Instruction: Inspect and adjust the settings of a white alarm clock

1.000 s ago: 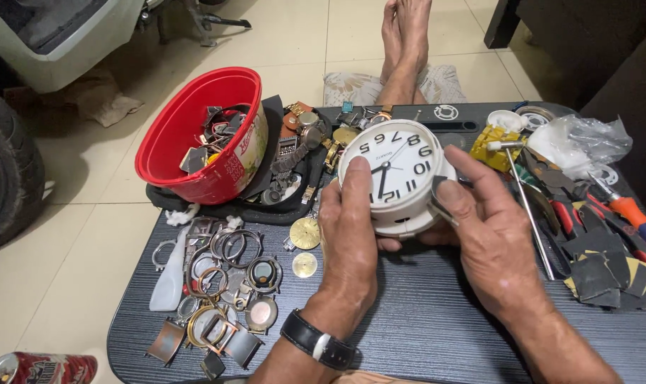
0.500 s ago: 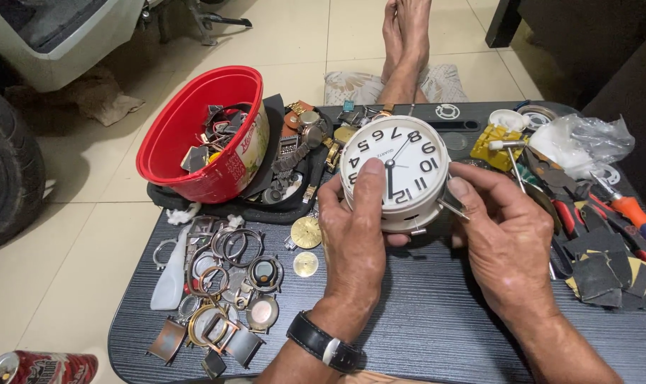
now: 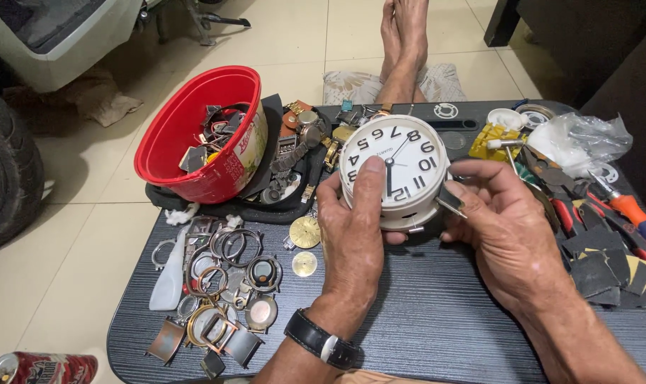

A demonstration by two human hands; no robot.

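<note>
Nearest me, my left hand (image 3: pixel 351 235) wraps the clock (image 3: pixel 394 171) from below and the side, thumb pressed flat on the glass face, fingers curled behind the case. My right hand (image 3: pixel 508 235) closes around the clock's right edge, pinching a thin metal blade (image 3: pixel 451 201) against the seam between bezel and body. So both hands are closed on it, and the clock sits tilted between them, just above the table (image 3: pixel 422 320).

I judge the clock light, with a stiff plastic shell, but the clear front looks smooth and likely to slip or crack; the rim and back are the safer places to hold.

Left of my left hand lie watch cases (image 3: pixel 223 284) and two loose dials (image 3: pixel 305 245). Beyond them is a red bowl (image 3: pixel 188 142) of parts. Right of my right hand lie pliers and a screwdriver (image 3: pixel 636 213). Farthest off, bare feet (image 3: pixel 405 43) rest on the floor.
</note>
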